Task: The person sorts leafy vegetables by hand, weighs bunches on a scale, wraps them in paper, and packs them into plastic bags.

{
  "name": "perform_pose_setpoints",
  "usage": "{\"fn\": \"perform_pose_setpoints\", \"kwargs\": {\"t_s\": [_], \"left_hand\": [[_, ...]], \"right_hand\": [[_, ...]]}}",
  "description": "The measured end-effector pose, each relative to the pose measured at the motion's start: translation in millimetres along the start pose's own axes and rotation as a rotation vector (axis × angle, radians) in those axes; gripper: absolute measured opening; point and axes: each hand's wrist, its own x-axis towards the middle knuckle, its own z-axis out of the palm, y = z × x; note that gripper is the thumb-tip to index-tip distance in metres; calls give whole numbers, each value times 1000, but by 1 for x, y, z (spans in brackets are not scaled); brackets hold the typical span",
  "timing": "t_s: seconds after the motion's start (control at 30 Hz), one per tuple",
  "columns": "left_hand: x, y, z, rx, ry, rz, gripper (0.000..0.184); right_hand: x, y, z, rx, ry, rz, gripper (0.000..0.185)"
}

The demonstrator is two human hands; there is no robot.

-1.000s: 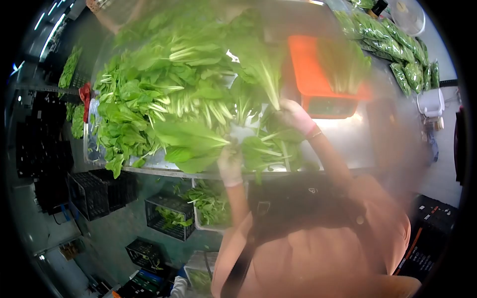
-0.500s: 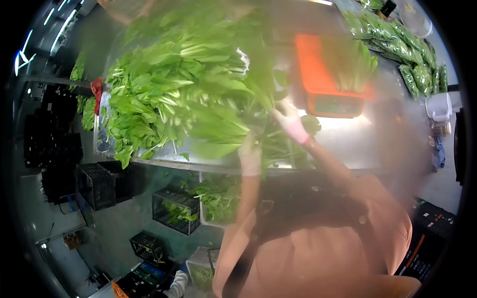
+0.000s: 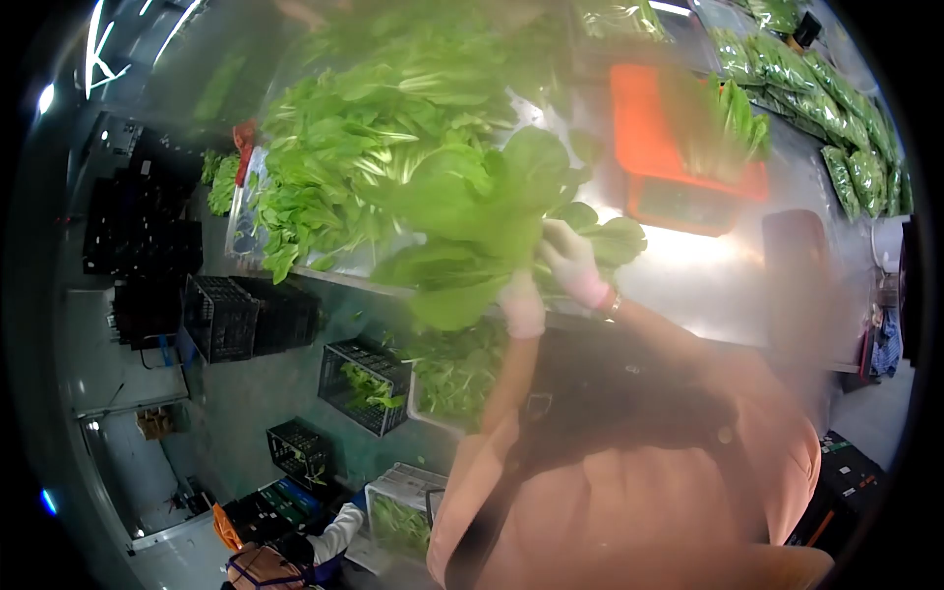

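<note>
My left hand (image 3: pixel 522 303), in a pale glove, is closed on the stem end of leafy greens (image 3: pixel 452 236) near the table's front edge. Just to its right, my right hand (image 3: pixel 572 264) is closed around stems at the base of the same bunch. Broad leaves fan out up and left from both hands. More leaves (image 3: pixel 619 239) show beyond my right hand. A large pile of loose greens (image 3: pixel 334 157) covers the left part of the metal table (image 3: pixel 688 270). The view is hazy, so single stems in my fingers are blurred.
An orange basket (image 3: pixel 678 202) holding greens stands at the back right. Bagged greens (image 3: pixel 826 98) lie farther right. A red-handled tool (image 3: pixel 242 147) is at the table's left end. Black crates (image 3: pixel 221 320) and a white bin (image 3: pixel 433 401) stand below. Another person (image 3: pixel 270 565) is at the lower left.
My hands have come closer together, and the separate bunches now overlap as one mass of leaves in front of me. The view has turned, shifting the table contents to the right.
</note>
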Motion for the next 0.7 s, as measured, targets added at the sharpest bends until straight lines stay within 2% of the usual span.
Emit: {"fn": "perform_pose_setpoints", "kwargs": {"t_s": [0.07, 0.1, 0.17, 0.23, 0.3, 0.37, 0.43, 0.47, 0.5, 0.57, 0.63, 0.7], "left_hand": [[-9, 3, 8, 67, 130, -8, 25], [-15, 4, 15, 70, 122, -6, 25], [-22, 6, 22, 109, 121, 343, 25], [-36, 8, 33, 12, 115, 316, 25], [-41, 10, 36, -21, 83, 159, 26], [-45, 6, 38, -10, 102, 128, 30], [-47, -9, 42, 20, 165, -48, 19], [-56, 30, 61, -187, 220, -287, 19], [-51, 26, 61, -187, 219, -286, 19], [-47, 9, 61, -622, 210, -386, 20], [-44, -4, 57, -641, 200, -394, 22], [-40, -15, 56, -748, 196, -465, 22]], "right_hand": [[-7, 1, -2, 240, 62, 127, 24], [-11, 3, -9, 241, 71, 125, 24], [-16, 10, -16, 179, 19, 267, 23], [-23, 5, -26, 267, 46, 317, 21], [-21, -20, -36, 372, 21, 333, 22], [-23, -17, -42, 329, 22, 332, 22], [-28, -16, -54, 375, -13, 336, 22], [-31, -10, -57, 373, -9, 338, 22], [-32, -2, -56, 368, 36, 360, 22], [-35, 1, -62, 360, 87, 387, 22], [-32, -10, -68, 190, 110, 352, 24], [-32, 0, -69, 199, 152, 306, 25]]}}
